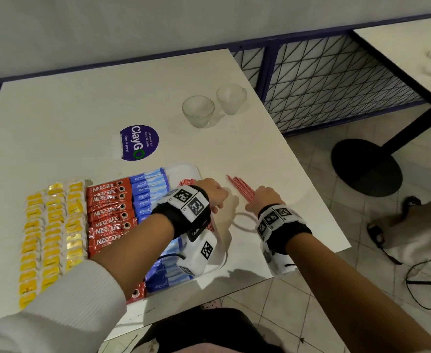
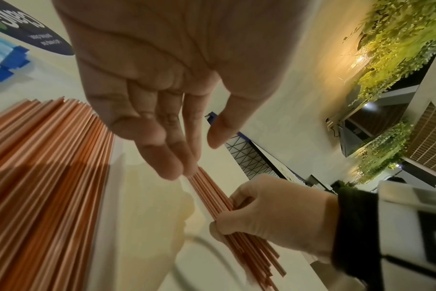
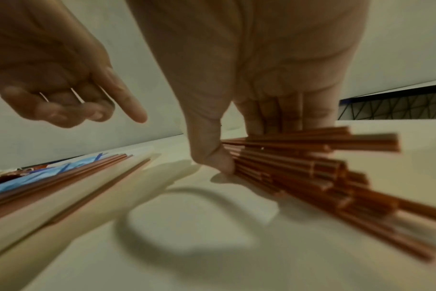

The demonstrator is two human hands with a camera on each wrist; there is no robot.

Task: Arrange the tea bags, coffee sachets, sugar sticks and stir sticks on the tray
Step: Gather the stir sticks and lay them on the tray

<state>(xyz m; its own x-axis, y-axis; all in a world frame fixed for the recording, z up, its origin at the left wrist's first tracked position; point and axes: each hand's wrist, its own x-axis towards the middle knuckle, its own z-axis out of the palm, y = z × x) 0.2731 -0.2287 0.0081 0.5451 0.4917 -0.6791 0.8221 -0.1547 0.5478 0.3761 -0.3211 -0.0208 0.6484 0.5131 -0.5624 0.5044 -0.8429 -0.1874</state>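
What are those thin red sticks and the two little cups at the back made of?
The stir sticks look like thin plastic: smooth, uniform red, with straight-cut ends. The cups look like clear glass, or possibly clear plastic: the table shows through their slightly cloudy walls.

two glass cups [image 1: 198,111], one tray [image 1: 184,170]

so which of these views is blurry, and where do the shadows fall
Right wrist view: motion-smeared, the stir sticks under the right hand are soft and streaked. Left wrist view: sharper, the left hand shows crisp creases, and a dark shadow crosses the sticks on the tray. Head view: mostly sharp, edges bowed, hand shadows fall on the table.
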